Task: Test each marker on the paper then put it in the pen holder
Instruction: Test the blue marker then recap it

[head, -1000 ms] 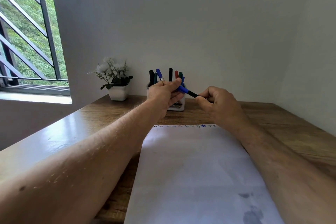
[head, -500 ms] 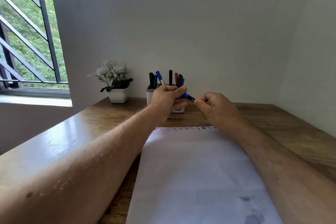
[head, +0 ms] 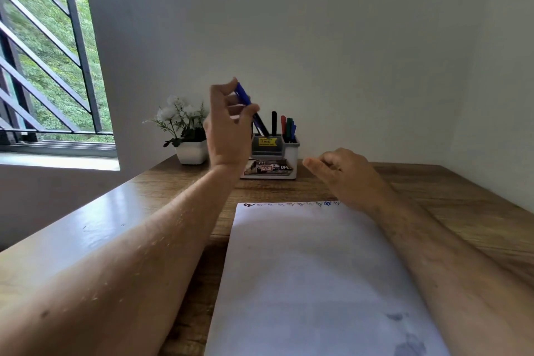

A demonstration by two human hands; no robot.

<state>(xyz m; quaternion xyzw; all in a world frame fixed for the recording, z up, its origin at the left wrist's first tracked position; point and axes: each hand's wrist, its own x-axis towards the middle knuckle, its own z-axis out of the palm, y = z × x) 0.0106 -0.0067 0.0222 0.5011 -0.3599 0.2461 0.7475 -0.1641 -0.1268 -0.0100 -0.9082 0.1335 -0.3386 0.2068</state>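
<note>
Since half a second ago your left hand (head: 228, 127) has lifted away from your right and swung up over the pen holder (head: 274, 153), carrying the blue marker (head: 250, 108) with it; your right hand (head: 344, 173) has let go and dropped toward the paper (head: 312, 269).

In the head view, centre frame, your left grip is closed round the blue marker, which tilts with its lower end just at the holder's left compartment; whether the tip is already inside, you cannot tell from here. Your right grip is loosely curled and holds nothing, hovering just above the paper's top edge, right of centre.

A row of small test marks (head: 291, 204) runs along that top edge, the blue one near the right end, so this marker looks tested. Several markers (head: 284, 124) already stand in the holder. No loose markers show on the counter (head: 462, 196), so this one is likely among the last, leaving only the drop-in.
</note>
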